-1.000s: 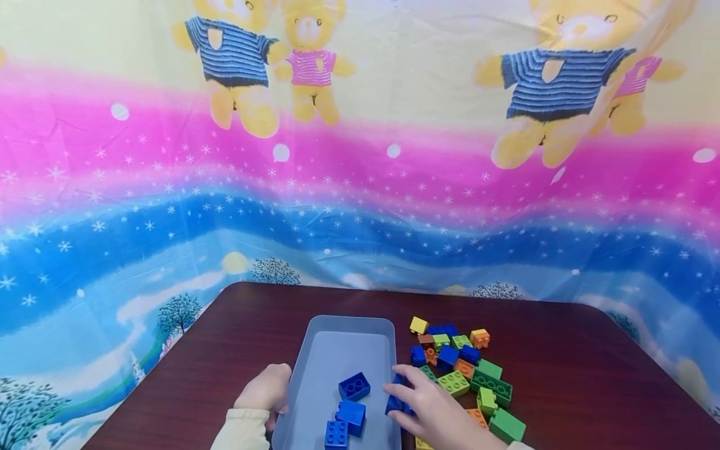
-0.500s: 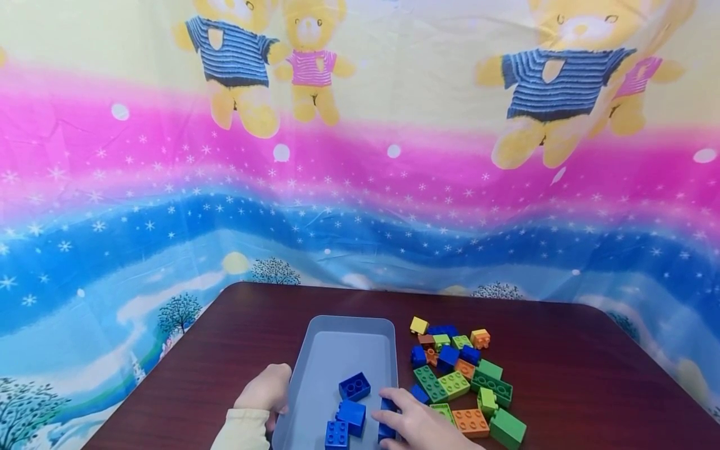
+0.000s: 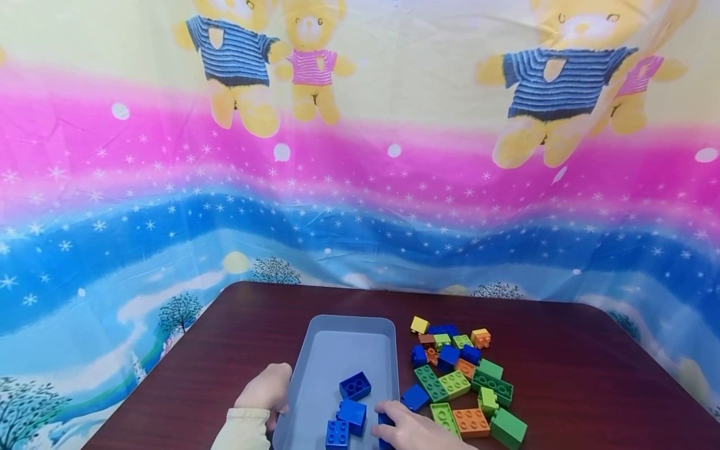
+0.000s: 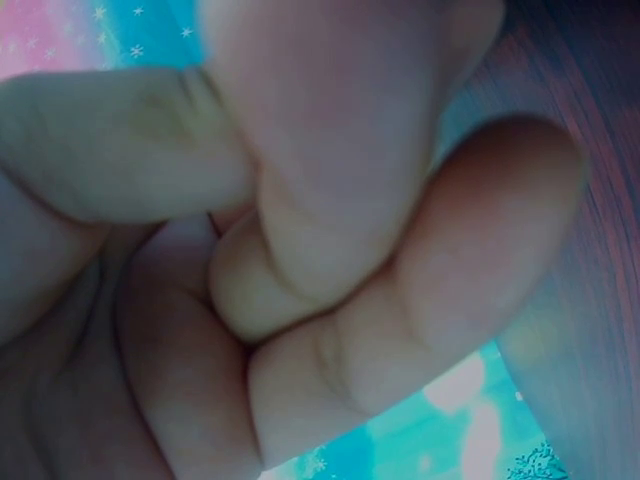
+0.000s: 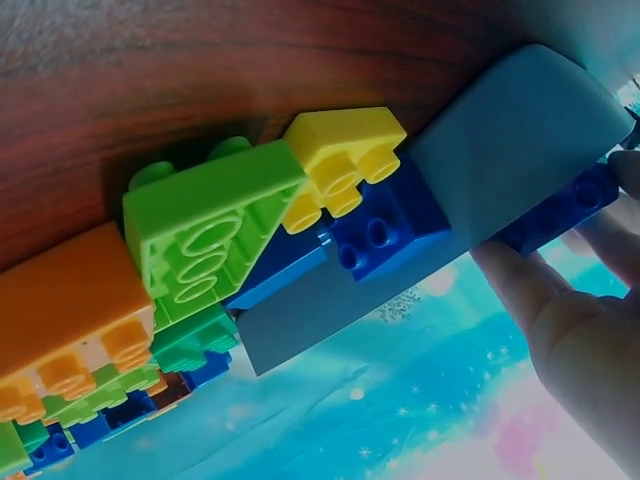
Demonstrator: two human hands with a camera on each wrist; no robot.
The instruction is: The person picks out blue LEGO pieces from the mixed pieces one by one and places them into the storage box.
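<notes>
In the head view, my left hand [image 3: 265, 392] rests at the left side of the grey tray [image 3: 351, 324]. The left wrist view shows the fingers [image 4: 330, 150] curled in, with nothing visible between them. Over the tray's right rim, my right hand [image 3: 413, 428] holds a long blue toy brick [image 5: 565, 210] just inside the tray wall, mostly hidden by the fingers in the head view. A blue brick [image 3: 355, 386] lies on its side in the tray, beside another blue brick [image 3: 352, 415] and a studded blue one [image 3: 337, 434].
Right of the tray lies a mixed pile of bricks, among them an orange brick [image 3: 471, 423], a green brick [image 3: 508, 428] and a lime brick [image 3: 454, 384]. A blue brick [image 3: 416, 397] lies close to the tray's right wall. A printed curtain [image 3: 360, 187] hangs behind the dark table [image 3: 590, 369].
My right hand has carried the blue brick leftward and nearer, from over the right rim down inside the tray. Bricks it covered now show. My left hand has stayed put.
</notes>
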